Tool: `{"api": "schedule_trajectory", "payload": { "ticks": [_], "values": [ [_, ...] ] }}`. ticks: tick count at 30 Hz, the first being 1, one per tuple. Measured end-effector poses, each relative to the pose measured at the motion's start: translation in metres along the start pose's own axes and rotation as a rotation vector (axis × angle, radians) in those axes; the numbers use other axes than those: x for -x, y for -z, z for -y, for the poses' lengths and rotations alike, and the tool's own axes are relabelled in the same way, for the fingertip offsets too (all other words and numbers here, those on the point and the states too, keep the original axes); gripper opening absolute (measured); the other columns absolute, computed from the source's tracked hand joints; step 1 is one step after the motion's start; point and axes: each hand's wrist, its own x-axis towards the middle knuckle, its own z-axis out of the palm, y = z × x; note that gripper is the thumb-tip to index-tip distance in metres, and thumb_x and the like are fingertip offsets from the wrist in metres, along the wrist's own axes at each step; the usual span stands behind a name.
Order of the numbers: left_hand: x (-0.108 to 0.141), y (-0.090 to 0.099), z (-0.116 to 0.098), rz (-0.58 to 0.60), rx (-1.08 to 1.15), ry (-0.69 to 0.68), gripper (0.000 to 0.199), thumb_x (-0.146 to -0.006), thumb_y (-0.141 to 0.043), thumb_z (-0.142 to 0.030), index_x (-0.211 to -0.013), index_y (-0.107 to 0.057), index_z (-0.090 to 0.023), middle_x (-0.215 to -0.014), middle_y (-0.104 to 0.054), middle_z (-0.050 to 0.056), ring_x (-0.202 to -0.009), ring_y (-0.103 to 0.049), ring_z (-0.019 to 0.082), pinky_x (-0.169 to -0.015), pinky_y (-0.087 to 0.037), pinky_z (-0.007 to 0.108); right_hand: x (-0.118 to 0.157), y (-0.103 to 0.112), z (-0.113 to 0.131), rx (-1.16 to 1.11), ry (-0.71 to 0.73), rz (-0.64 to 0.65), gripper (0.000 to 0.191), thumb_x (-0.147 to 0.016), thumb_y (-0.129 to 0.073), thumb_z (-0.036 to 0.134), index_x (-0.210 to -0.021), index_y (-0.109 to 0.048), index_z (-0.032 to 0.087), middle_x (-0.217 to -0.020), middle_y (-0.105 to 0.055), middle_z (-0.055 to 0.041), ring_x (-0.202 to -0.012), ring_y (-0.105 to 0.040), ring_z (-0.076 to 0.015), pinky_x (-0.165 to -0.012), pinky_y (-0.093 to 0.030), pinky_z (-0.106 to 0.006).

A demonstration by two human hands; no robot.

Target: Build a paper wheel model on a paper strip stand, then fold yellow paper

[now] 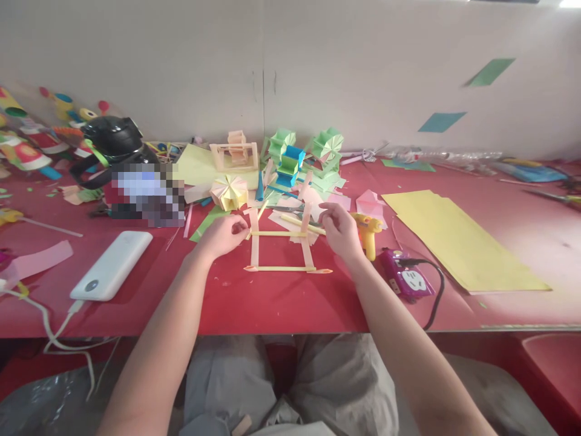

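A small frame of pale pink strips and yellow paper rods [284,269] stands on the red table in front of me. My left hand [226,235] pinches its upper left corner, at the end of the upper rod. Just right of the frame, my right hand [341,230] is raised with its fingers apart, and nothing shows between them. Behind the frame lie a folded cream paper wheel [229,192], a blue and green folded wheel [290,165] and a green wheel [327,143].
A yellow glue gun [368,235] and a purple socket block [408,275] with a black cable are right of my right hand. Yellow sheets [467,242] lie farther right. On the left are a white power bank [112,265] and a black-lidded jug [113,140].
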Motion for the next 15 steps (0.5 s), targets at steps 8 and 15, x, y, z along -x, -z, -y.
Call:
{"api": "schedule_trajectory", "payload": {
  "ticks": [8, 15],
  "values": [
    [0.0011, 0.0013, -0.0041, 0.025, 0.017, 0.008, 0.017, -0.083, -0.067, -0.038, -0.080, -0.072, -0.022, -0.076, -0.074, 0.004, -0.066, -0.063, 0.020, -0.061, -0.048, 0.031, -0.0019, 0.0011, 0.0003, 0.005, 0.016, 0.042, 0.026, -0.088, -0.056, 0.030, -0.112, -0.061, 0.021, -0.083, -0.064, -0.0018, -0.078, -0.060, -0.0174, -0.074, -0.046, -0.033],
    [0.0018, -0.0015, 0.0014, 0.029, -0.011, 0.075, 0.010, -0.077, -0.070, -0.032, -0.078, -0.071, -0.022, -0.072, -0.071, 0.004, -0.064, -0.063, 0.020, -0.057, -0.046, 0.031, -0.0037, 0.0009, 0.0010, 0.049, -0.055, -0.007, 0.026, -0.091, -0.047, 0.032, -0.106, -0.064, 0.018, -0.067, -0.056, 0.0011, -0.063, -0.052, -0.0150, -0.064, -0.043, -0.031]
  ]
}}
